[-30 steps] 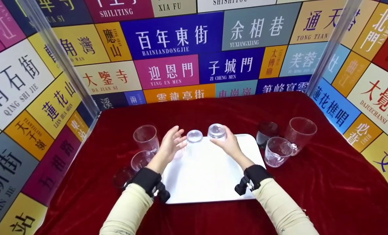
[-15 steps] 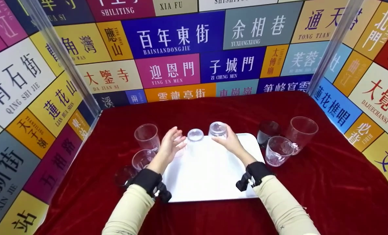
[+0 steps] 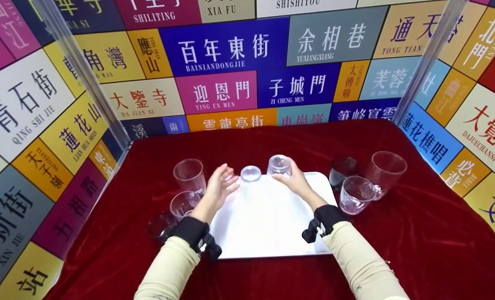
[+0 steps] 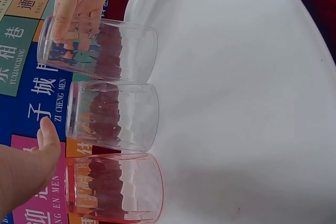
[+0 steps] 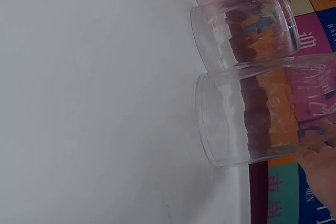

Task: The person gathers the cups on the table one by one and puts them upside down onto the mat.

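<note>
Three glasses stand upside down in a row along the far edge of a white tray. My right hand grips the rightmost one, a tall clear glass, near its raised base, with thumb and fingers on either side. The middle clear glass stands close to it. At the left end is a red-tinted glass, mostly hidden behind my left hand in the head view. That left hand is held beside the row, fingers loosely spread and holding nothing.
Left of the tray stand two clear glasses, one tall and one short, plus a dark glass. On the right are a dark glass, a tall clear glass and a short one. Red cloth covers the table.
The head view has shifted slightly. Both hands stay at nearly the same places, the right still on the tall glass, and slightly more of that glass's side shows.
</note>
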Demonstrator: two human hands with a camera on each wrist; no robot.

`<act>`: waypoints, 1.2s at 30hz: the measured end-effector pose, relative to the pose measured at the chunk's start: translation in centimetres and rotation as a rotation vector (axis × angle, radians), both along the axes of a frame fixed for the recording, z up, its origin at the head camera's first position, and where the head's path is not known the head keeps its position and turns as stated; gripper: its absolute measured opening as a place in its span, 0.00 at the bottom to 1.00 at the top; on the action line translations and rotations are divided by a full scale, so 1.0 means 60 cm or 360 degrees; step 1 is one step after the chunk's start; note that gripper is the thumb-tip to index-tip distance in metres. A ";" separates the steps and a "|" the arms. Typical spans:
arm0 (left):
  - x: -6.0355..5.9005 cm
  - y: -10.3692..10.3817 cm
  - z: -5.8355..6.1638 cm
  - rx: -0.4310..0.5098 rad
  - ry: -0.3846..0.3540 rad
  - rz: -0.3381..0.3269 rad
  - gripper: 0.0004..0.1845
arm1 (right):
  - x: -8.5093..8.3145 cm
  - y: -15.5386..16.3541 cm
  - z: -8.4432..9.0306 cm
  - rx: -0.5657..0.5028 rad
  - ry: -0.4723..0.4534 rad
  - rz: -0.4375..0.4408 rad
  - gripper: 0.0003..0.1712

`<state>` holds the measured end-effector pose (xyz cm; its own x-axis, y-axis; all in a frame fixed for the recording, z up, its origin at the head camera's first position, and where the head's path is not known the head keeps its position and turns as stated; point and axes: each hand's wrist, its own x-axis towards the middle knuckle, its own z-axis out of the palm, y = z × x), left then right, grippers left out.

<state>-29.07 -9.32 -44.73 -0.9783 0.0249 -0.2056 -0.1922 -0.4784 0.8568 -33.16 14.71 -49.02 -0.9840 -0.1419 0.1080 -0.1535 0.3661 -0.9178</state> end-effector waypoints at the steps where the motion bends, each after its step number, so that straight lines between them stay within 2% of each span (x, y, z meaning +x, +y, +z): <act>1: -0.001 0.001 0.000 -0.0001 0.0001 -0.0011 0.15 | 0.000 0.001 0.002 -0.0013 -0.0012 0.0003 0.50; 5: -0.006 0.008 0.003 0.0017 0.0010 -0.0030 0.13 | 0.005 0.008 0.016 -0.0055 -0.0031 0.0004 0.52; 9: -0.005 0.014 0.004 0.0022 0.0005 -0.0058 0.20 | 0.026 0.031 0.043 -0.0174 0.0189 -0.0022 0.47; 13: -0.001 0.016 -0.001 0.0010 -0.0024 -0.0081 0.25 | 0.066 0.085 0.104 -0.0292 0.0431 -0.0063 0.38; 16: 0.002 0.014 -0.006 0.0004 -0.0039 -0.0072 0.20 | 0.102 0.145 0.154 -0.0206 0.0555 -0.0126 0.37; 18: 0.004 0.012 -0.009 -0.0014 -0.0052 -0.0080 0.18 | 0.118 0.191 0.171 -0.0165 0.0657 -0.0197 0.37; 20: 0.007 0.010 -0.012 -0.0057 -0.0065 -0.0125 0.21 | 0.119 0.246 0.164 -0.0326 0.0743 -0.0244 0.37; 22: 0.009 0.008 -0.016 -0.0089 -0.0095 -0.0195 0.25 | 0.113 0.303 0.141 -0.0536 0.0774 -0.0300 0.38; 24: 0.011 0.005 -0.019 -0.0124 -0.0123 -0.0261 0.28 | 0.107 0.358 0.110 -0.0711 0.0702 -0.0338 0.42; 25: 0.011 0.004 -0.021 -0.0130 -0.0136 -0.0288 0.29 | 0.104 0.381 0.094 -0.0766 0.0620 -0.0350 0.45; 28: 0.009 0.001 -0.025 -0.0126 -0.0170 -0.0316 0.29 | 0.103 0.424 0.053 -0.0633 0.0302 -0.0393 0.53; 31: 0.009 0.002 -0.027 -0.0139 -0.0183 -0.0324 0.29 | 0.099 0.436 0.024 -0.0522 0.0061 -0.0366 0.58; 33: 0.009 0.003 -0.028 -0.0148 -0.0182 -0.0333 0.29 | 0.095 0.437 0.013 -0.0515 -0.0014 -0.0354 0.60; 36: 0.009 0.006 -0.028 -0.0151 -0.0170 -0.0361 0.28 | 0.089 0.437 0.006 -0.0522 -0.0039 -0.0368 0.62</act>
<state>-28.54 -8.96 -46.43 -0.9225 0.2168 -0.3193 -0.3772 -0.3315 0.8648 -27.80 40.96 -48.67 -0.9888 0.1216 0.0871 -0.0782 0.0757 -0.9941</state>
